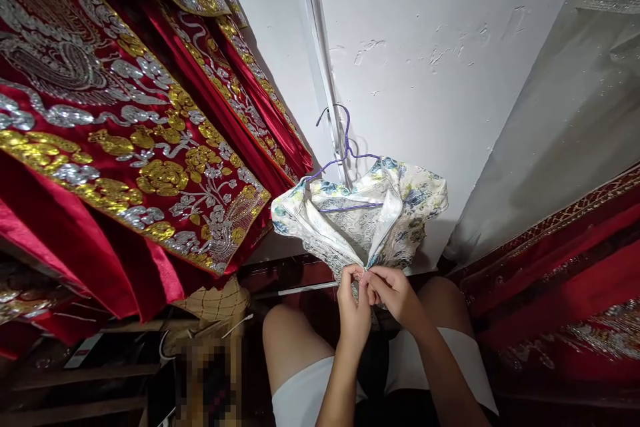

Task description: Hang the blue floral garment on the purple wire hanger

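Note:
A short-sleeved dress [420, 190] with a blue and yellow floral print hangs on a purple hanger [347, 140], hooked at a narrow white metal bar. Its top lies open in a V, showing the pale lining. At the bottom of the V, my left hand [354, 293] pinches the cloth edge with fingers closed. Close beside it, my right hand [393, 290] is also closed in a pinch at the same spot, where the two edges meet. A small light point, perhaps a zipper, shows between the fingertips; the fingers hide most of it.
Red garments [165, 173] with gold and silver sequins hang at the left. More red embroidered cloth [575, 293] is at the right, near a translucent sheet [565, 93]. A white wall [425, 47] stands behind the dress. Dark shelving [85, 380] sits lower left.

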Action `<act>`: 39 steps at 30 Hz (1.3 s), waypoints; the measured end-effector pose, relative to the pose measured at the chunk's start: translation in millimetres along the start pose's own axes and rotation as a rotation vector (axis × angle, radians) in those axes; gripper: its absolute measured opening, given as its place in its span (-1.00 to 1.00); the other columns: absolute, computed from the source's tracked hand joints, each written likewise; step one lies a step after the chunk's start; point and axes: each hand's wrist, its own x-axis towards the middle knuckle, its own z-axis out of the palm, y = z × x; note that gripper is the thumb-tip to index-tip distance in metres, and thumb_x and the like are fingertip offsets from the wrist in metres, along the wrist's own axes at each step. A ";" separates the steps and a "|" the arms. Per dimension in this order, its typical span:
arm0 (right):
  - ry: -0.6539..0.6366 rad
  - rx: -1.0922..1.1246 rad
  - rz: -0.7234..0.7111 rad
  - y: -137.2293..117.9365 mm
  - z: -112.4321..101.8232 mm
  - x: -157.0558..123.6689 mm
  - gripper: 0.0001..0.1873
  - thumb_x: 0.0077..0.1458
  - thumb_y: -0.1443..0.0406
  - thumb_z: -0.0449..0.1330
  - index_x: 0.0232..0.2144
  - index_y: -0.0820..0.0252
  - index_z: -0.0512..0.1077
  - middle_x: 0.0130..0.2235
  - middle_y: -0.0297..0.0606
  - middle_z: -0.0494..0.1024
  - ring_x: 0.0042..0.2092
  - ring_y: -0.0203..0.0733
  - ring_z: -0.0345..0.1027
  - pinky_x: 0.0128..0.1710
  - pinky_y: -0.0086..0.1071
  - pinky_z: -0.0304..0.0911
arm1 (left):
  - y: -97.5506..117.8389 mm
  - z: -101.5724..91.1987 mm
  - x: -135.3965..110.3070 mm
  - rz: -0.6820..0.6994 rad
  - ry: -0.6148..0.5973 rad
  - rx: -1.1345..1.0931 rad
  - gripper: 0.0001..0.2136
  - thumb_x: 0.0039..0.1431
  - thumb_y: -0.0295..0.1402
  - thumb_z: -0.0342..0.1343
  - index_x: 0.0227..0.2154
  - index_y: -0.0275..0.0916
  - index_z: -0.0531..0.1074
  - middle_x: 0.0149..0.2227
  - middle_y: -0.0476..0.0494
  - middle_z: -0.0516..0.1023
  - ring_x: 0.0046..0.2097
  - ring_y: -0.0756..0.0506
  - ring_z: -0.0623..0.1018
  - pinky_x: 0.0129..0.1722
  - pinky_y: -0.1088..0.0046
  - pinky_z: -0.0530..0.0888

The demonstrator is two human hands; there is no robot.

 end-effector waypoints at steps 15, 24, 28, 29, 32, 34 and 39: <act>0.030 0.091 0.092 -1.3 -8.9 -1.4 -0.72 0.03 0.12 0.29 -0.58 0.13 0.39 -0.65 -0.42 0.26 -0.56 -0.31 0.00 -0.52 -0.36 -0.05 | 3.6 -1.1 -9.2 0.018 0.007 0.034 -0.68 0.36 -0.02 0.05 -0.27 -0.20 0.39 -0.32 -0.11 0.45 -0.26 -0.10 0.46 -0.20 0.41 0.41; 0.081 0.329 0.125 -25.8 -4.1 8.9 -0.66 -0.11 0.10 0.40 -0.62 0.09 0.36 -0.72 -0.52 0.05 -0.61 -0.37 -0.25 -0.53 -0.32 -0.27 | 6.0 1.4 -11.5 0.047 -0.029 0.048 -0.70 0.39 -0.06 0.02 -0.28 -0.19 0.39 -0.32 -0.10 0.44 -0.25 -0.11 0.45 -0.19 0.41 0.40; 0.127 0.247 -0.006 -58.5 -3.7 34.1 -0.67 -0.10 0.06 0.41 -0.57 0.13 0.44 -0.72 -0.54 0.03 -0.61 -0.39 -0.23 -0.54 -0.33 -0.26 | -0.4 0.7 -8.6 0.056 -0.031 0.074 -0.71 0.39 -0.06 0.01 -0.28 -0.18 0.37 -0.35 -0.08 0.39 -0.28 -0.10 0.42 -0.23 0.42 0.38; 0.139 0.236 -0.021 -67.7 -2.9 40.8 -0.67 -0.13 0.07 0.42 -0.56 0.14 0.45 -0.72 -0.56 0.02 -0.62 -0.40 -0.24 -0.54 -0.34 -0.27 | -2.0 0.5 -7.6 0.056 -0.034 0.078 -0.70 0.39 -0.05 0.00 -0.29 -0.18 0.36 -0.35 -0.07 0.38 -0.29 -0.10 0.41 -0.23 0.42 0.37; 0.163 0.232 -0.078 -94.0 2.0 57.3 -0.70 -0.16 0.12 0.44 -0.53 0.19 0.47 -0.72 -0.57 0.04 -0.62 -0.42 -0.23 -0.56 -0.35 -0.27 | -5.2 -0.5 -3.6 0.050 -0.054 0.087 -0.68 0.39 -0.03 -0.01 -0.30 -0.18 0.34 -0.35 -0.08 0.36 -0.29 -0.10 0.39 -0.23 0.40 0.36; 0.164 0.241 -0.144 -108.2 6.5 63.6 -0.73 -0.12 0.14 0.41 -0.51 0.20 0.49 -0.71 -0.56 0.06 -0.62 -0.42 -0.19 -0.57 -0.36 -0.25 | -7.2 -1.6 -1.4 0.049 -0.079 0.087 -0.67 0.39 -0.01 -0.02 -0.31 -0.18 0.33 -0.36 -0.07 0.34 -0.30 -0.10 0.37 -0.24 0.40 0.36; 0.192 0.287 -0.276 -128.5 16.1 64.6 -0.79 -0.09 0.20 0.36 -0.50 0.23 0.49 -0.70 -0.57 0.07 -0.61 -0.43 -0.15 -0.58 -0.39 -0.23 | -22.5 -2.4 -5.5 0.027 -0.126 0.063 -0.64 0.35 0.03 0.02 -0.36 -0.17 0.31 -0.40 -0.04 0.30 -0.35 -0.08 0.34 -0.28 0.40 0.36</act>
